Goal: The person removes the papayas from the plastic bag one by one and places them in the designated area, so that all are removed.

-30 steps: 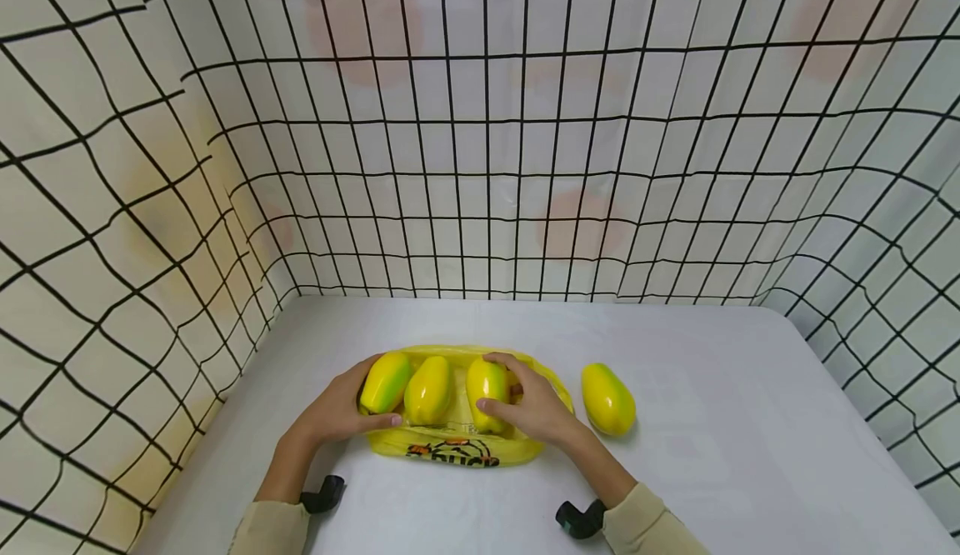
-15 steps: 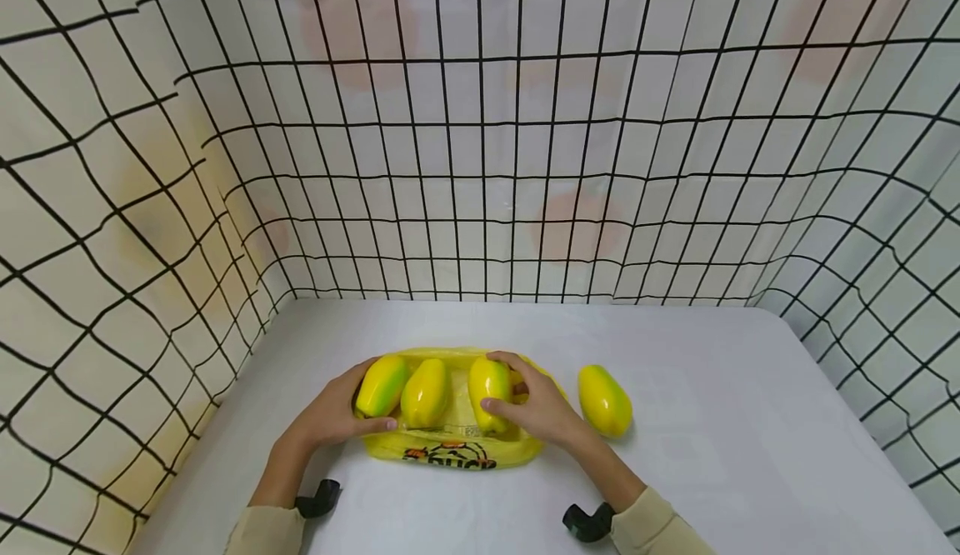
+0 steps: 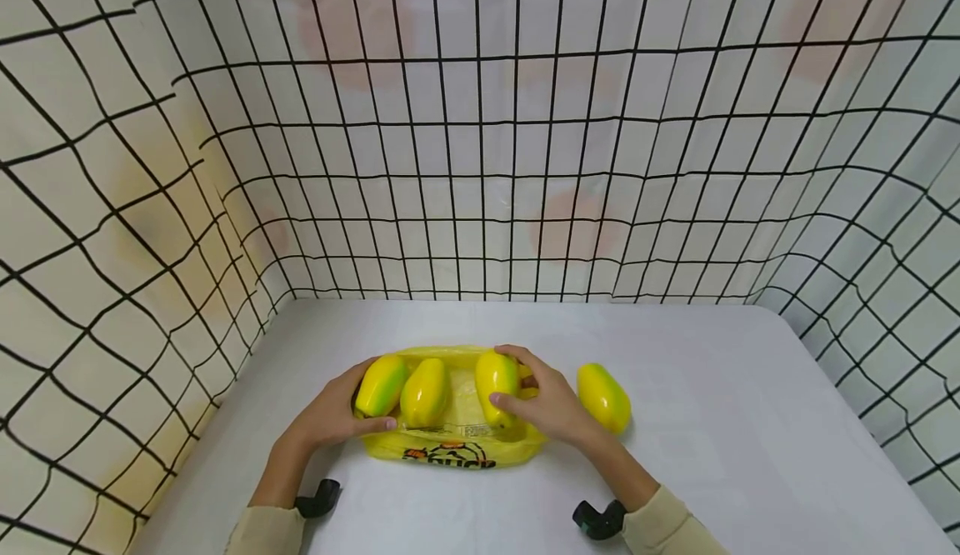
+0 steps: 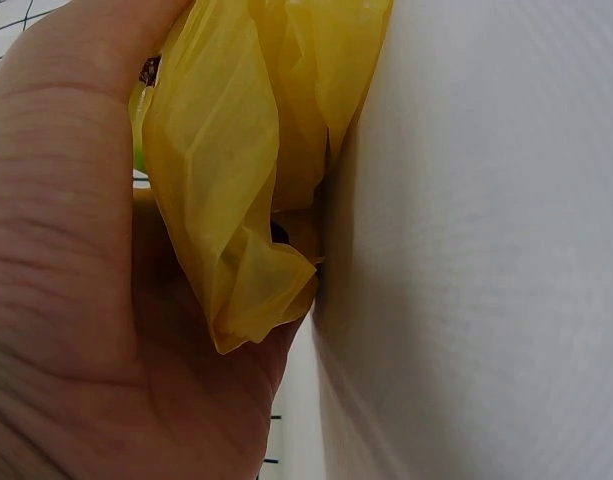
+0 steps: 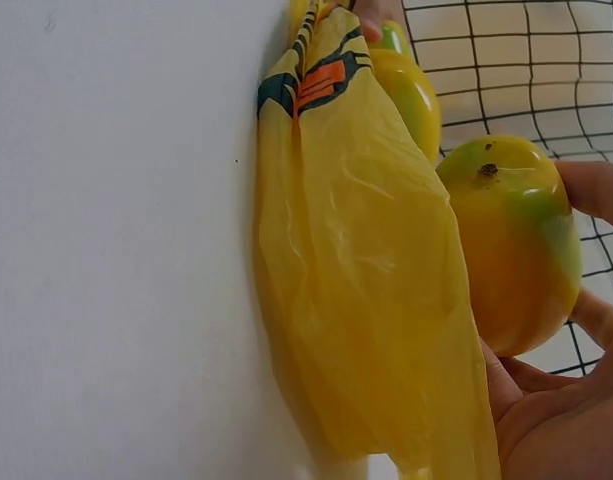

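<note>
A yellow plastic bag [image 3: 461, 380] with black lettering lies spread on the table, its mouth facing up. Curled around its left end is my left hand [image 3: 339, 409], thumb along the front of a yellow-green papaya [image 3: 381, 386]; the left wrist view has crumpled bag film [image 4: 226, 180] inside that hand. A second papaya [image 3: 425, 392] rests beside the first in the bag. My right hand [image 3: 546, 401] grips a third papaya [image 3: 496, 384] over the bag's right part, thumb in front and fingers behind. Its stem end [image 5: 489, 170] shows in the right wrist view, next to the bag's edge.
One more papaya [image 3: 603, 398] lies on the white table [image 3: 712, 422], right of the bag and close to my right forearm. White walls with a black grid [image 3: 480, 147] enclose the table at the back and sides.
My right hand has shifted slightly right and up with its papaya, now more apart from the middle one. The left hand stays at the bag's left end.
</note>
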`<state>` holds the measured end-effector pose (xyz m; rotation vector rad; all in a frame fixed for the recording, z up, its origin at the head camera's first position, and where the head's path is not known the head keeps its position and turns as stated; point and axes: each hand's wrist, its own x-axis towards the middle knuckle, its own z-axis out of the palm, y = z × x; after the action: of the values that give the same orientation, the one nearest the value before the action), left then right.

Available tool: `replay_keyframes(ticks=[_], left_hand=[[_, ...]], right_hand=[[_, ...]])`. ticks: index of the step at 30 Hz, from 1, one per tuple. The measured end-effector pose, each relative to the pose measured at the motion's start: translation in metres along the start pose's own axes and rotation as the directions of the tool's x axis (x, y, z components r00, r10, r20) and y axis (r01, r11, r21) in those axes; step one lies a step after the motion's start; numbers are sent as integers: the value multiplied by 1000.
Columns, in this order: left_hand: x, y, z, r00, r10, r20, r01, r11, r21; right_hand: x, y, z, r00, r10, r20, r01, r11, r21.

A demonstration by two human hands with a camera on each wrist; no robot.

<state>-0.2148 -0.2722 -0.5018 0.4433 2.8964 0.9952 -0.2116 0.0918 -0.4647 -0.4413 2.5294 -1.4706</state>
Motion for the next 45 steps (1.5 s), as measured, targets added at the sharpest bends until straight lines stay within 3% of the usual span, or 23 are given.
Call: replay_keyframes(ticks=[17, 23, 37, 45], left_hand=[[0, 2, -1, 1000, 7, 3, -7, 1000, -11], [0, 3, -2, 1000, -11, 6, 11, 1000, -15], [1, -2, 0, 1000, 10, -4, -10, 1000, -11], [1, -2, 0, 1000, 9, 1, -9, 1000, 2]], right_hand=[[-6, -2, -20, 1000, 5, -2, -5, 998, 69], [-9, -7, -25, 1000, -11, 9, 10, 998, 63], [-16, -2, -49, 1000, -27, -8, 27, 999, 16], [-22, 0, -65, 999, -53, -5, 53, 998, 45]])
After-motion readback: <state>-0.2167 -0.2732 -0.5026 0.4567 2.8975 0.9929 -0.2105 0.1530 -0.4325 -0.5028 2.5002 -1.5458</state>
